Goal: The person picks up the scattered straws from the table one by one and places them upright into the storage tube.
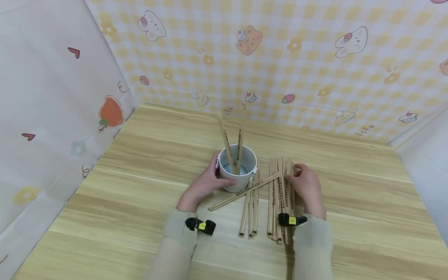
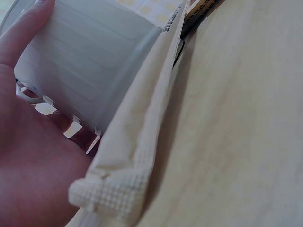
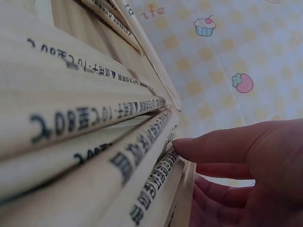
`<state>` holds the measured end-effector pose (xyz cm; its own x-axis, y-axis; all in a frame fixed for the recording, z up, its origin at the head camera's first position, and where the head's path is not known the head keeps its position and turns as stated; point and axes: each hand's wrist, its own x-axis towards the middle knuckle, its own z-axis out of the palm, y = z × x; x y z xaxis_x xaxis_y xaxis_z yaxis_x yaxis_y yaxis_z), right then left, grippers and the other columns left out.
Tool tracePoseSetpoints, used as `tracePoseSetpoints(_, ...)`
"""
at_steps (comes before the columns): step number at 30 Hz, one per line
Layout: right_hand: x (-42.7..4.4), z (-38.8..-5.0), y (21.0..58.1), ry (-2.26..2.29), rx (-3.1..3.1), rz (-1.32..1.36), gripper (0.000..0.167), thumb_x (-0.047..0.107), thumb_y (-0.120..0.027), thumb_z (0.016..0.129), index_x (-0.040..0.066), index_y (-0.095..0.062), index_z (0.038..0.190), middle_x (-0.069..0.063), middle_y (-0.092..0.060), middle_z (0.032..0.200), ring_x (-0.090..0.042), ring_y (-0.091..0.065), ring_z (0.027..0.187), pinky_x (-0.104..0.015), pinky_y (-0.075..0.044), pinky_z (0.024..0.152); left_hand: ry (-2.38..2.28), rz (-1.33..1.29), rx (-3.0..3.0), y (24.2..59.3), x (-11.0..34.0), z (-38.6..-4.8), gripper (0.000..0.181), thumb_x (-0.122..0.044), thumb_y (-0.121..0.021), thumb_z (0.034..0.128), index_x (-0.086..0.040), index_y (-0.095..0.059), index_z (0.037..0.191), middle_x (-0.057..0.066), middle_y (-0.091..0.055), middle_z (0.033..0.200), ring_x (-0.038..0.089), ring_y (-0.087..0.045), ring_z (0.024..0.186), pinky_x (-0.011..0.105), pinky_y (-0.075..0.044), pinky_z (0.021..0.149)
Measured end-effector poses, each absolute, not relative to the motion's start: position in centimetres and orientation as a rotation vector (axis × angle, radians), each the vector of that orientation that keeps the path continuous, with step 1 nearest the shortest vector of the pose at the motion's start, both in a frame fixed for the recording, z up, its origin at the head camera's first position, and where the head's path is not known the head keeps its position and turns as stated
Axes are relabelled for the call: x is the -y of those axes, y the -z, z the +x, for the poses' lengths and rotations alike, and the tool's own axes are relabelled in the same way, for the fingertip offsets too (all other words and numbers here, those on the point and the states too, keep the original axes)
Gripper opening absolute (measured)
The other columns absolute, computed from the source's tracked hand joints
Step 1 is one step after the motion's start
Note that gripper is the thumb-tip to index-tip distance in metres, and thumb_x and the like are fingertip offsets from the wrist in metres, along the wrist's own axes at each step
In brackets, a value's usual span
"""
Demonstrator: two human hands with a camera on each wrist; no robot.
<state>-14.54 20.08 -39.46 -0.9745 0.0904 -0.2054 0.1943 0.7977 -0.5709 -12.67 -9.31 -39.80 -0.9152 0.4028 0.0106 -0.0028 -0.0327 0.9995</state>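
Observation:
My left hand [image 1: 206, 181] holds a small white bucket [image 1: 235, 182] by its side, the thumb across the front and the fingers around the left wall. Two paper-wrapped straws [image 1: 240, 136] stand inside it, leaning apart at the top. At the right, my right hand [image 1: 308, 184] pinches at the edge of a pile of wrapped straws [image 1: 274, 206]. In the right wrist view its thumb [image 3: 208, 144] touches the printed wrappers, while the other fingers curl in beside the pile. Which straw is pinched is partly hidden.
One wrapped straw [image 1: 227, 200] lies slantwise before the bucket, its far end over the pile. Several more straws [image 1: 250, 217] lie between bucket and pile. Behind the wooden table [image 1: 161, 128] hangs a checked cloth [image 1: 273, 70]; another cloth [image 1: 52, 97] hangs at left.

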Motion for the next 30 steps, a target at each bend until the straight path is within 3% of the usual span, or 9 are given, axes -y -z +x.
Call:
tracePoseSetpoints(9,-20.8,-14.3,39.4,0.929,-2.777,0.219,0.041,0.028,-0.054,0.087,-0.003,-0.053,0.114,-0.021,-0.056,0.106,-0.032,-0.053,0.089,-0.041,-0.043,0.071,-2.046,0.423,-1.947,39.7,9.3,-12.7,0.090,-0.002,-0.074,0.0679,-0.025,-0.019,0.136,0.011,-0.028,0.134,0.030,-0.031,0.122,0.043,-0.027,0.100)
tracePoseSetpoints(21,-21.9,-13.8,38.3,0.956,-2.802,0.274,0.044,0.038,-0.047,0.089,0.002,-0.057,0.112,-0.017,-0.058,0.103,-0.026,-0.054,0.082,-0.034,-0.042,0.063,-2.031,0.420,-1.951,39.4,9.2,-12.6,0.091,-0.002,-0.073,0.0685,-0.023,-0.018,0.137,0.011,-0.028,0.135,0.029,-0.029,0.123,0.043,-0.025,0.101)
tracePoseSetpoints(30,-20.7,-13.2,35.4,1.141,-3.010,0.294,0.044,0.042,-0.045,0.090,0.004,-0.060,0.107,-0.011,-0.063,0.087,-0.024,-0.059,0.067,-0.030,-0.044,0.055,-2.016,0.413,-1.974,39.4,9.2,-12.6,0.091,-0.003,-0.074,0.0681,-0.024,-0.018,0.137,0.011,-0.028,0.135,0.028,-0.030,0.123,0.043,-0.025,0.102)
